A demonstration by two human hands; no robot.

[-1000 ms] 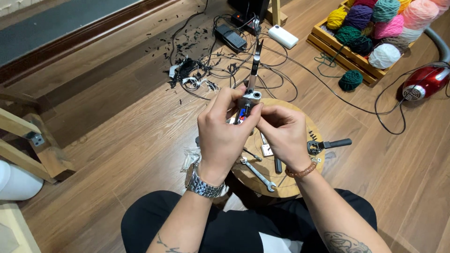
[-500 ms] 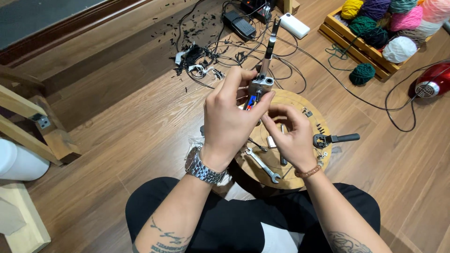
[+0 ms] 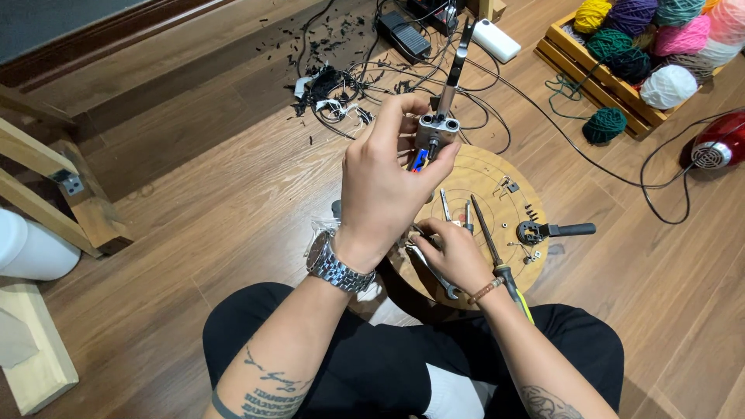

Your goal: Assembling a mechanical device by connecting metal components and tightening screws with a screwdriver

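Observation:
My left hand (image 3: 380, 194), with a metal watch on its wrist, holds a small silver metal block (image 3: 433, 136) up over a round wooden stool top (image 3: 497, 159). A long dark rod (image 3: 456, 66) sticks out of the block's far end, and blue and red bits show underneath it. Lower down, my right hand (image 3: 458, 256) rests on the stool top with its fingers curled over small parts beside a wrench (image 3: 434, 273). What those fingers grip is hidden. A long screwdriver (image 3: 485, 229) lies just right of that hand.
A black-handled tool (image 3: 555, 230) and small screws lie on the stool top. Tangled cables (image 3: 341, 85), a black pedal (image 3: 403, 35) and a white block (image 3: 497, 40) lie beyond. At right are a yarn crate (image 3: 590, 74), a green ball (image 3: 604, 124) and a red appliance (image 3: 718, 143). A wooden frame (image 3: 54, 186) stands left.
My right hand has left the metal block and dropped to the stool top near the wrench. My left hand still holds the block up, a little higher and turned.

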